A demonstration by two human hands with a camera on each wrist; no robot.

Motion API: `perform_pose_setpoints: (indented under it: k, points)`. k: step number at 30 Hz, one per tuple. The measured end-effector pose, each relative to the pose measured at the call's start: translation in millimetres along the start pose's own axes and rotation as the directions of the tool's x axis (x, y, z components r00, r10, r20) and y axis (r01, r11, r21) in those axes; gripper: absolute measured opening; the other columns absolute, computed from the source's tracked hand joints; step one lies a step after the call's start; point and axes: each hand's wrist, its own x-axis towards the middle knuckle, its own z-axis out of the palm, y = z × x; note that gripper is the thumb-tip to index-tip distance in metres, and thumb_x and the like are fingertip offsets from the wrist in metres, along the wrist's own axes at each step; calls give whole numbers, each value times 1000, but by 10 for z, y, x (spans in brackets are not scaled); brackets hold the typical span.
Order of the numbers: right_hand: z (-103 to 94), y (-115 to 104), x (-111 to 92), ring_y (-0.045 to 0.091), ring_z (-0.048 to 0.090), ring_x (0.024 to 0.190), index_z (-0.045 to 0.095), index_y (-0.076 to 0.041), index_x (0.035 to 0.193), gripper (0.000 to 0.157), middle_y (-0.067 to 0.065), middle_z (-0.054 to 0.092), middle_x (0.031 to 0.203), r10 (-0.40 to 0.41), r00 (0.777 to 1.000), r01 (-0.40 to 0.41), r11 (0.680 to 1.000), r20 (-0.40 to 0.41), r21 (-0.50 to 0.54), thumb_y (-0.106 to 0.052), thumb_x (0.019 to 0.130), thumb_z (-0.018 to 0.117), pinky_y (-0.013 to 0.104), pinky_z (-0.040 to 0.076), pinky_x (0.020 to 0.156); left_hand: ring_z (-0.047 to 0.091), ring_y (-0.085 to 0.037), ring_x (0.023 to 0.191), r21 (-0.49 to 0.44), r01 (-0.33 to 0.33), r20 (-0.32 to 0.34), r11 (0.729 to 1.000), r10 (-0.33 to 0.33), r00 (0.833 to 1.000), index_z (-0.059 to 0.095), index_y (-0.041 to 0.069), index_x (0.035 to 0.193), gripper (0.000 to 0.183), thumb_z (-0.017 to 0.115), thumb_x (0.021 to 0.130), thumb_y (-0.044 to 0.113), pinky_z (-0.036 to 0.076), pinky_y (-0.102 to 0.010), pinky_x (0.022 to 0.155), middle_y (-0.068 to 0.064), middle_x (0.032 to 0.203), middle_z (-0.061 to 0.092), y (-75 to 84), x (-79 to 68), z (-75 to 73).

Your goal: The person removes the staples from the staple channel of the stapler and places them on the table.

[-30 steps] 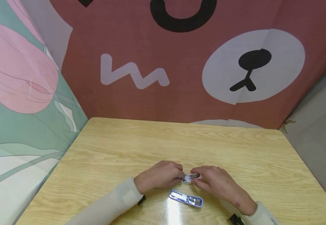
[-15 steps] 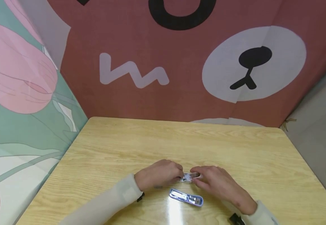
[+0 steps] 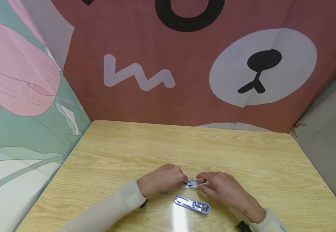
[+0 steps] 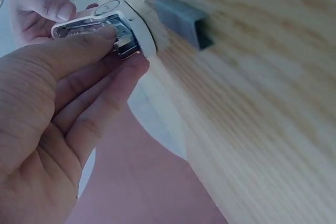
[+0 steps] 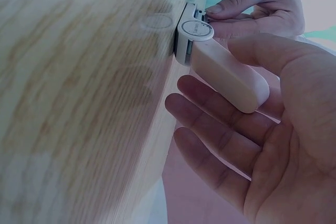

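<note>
A small stapler (image 3: pixel 193 184) with a white base and a pale pink top (image 5: pixel 226 74) is spread open low over the table between the two hands. With its thumb on the metal inside and fingertips underneath, the left hand (image 3: pixel 165 180) pinches the white end. My right hand (image 3: pixel 226 190) holds the pink top between thumb and index finger, the other fingers loosely bent below it. Behind the left hand's fingers lies a grey strip of staples (image 4: pixel 181 19) on the tabletop, its edge (image 3: pixel 163 192) just showing in the head view.
A blue stapler (image 3: pixel 191 204) lies on the wooden table (image 3: pixel 144 145), nearer the person than the hands. Printed cloths (image 3: pixel 144 106) hang behind and at the sides of the table.
My left hand has shifted slightly away from the person, and the grey staple strip has come into view below it. More of the held stapler's white end shows. The right hand stays nearly still.
</note>
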Motion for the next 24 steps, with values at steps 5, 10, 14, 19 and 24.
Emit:
perform_pose_setpoints:
  k: [5, 10, 14, 19, 24]
  points:
    - [0, 3, -7, -1, 51, 65, 65, -23, 113, 28, -20, 63, 95, -4, 1000, 4, 1000, -1, 1, -34, 87, 65, 27, 43, 63, 45, 7, 57, -18, -11, -22, 1000, 11, 1000, 70, 20, 86, 8, 64, 90, 22, 41, -14, 56, 13, 74, 64, -15, -16, 20]
    - [-4, 4, -7, 1, 50, 63, 65, -23, 113, 27, -20, 63, 94, -7, 1000, 7, 1000, 1, 10, -34, 88, 65, 24, 40, 59, 44, 8, 57, -38, -22, -57, 999, 19, 998, 68, 20, 83, 8, 65, 90, 24, 40, -12, 55, 14, 73, 62, -42, -34, 66]
    - [-9, 2, -6, 1, 50, 63, 65, -23, 113, 27, -19, 63, 95, -6, 1000, 6, 1000, 5, 8, -34, 88, 64, 23, 40, 59, 43, 9, 56, -89, -13, -77, 996, 6, 997, 68, 20, 82, 8, 66, 89, 24, 38, -11, 55, 14, 72, 60, -57, -37, 95]
    - [-9, -5, -5, 2, 50, 64, 65, -23, 113, 28, -19, 63, 95, 2, 1000, -2, 1000, 7, 1, -34, 88, 64, 24, 41, 59, 44, 10, 56, -107, -9, -86, 994, 0, 996, 69, 19, 82, 8, 66, 89, 23, 38, -10, 55, 14, 72, 62, -55, -43, 95]
    - [-4, -8, 1, 1, 50, 63, 65, -24, 113, 27, -21, 61, 93, 9, 1000, -9, 1000, 11, 3, -35, 88, 64, 23, 40, 57, 43, 9, 55, -112, 8, -110, 994, -20, 994, 69, 19, 80, 10, 65, 89, 21, 39, -11, 55, 15, 69, 59, -65, -63, 85]
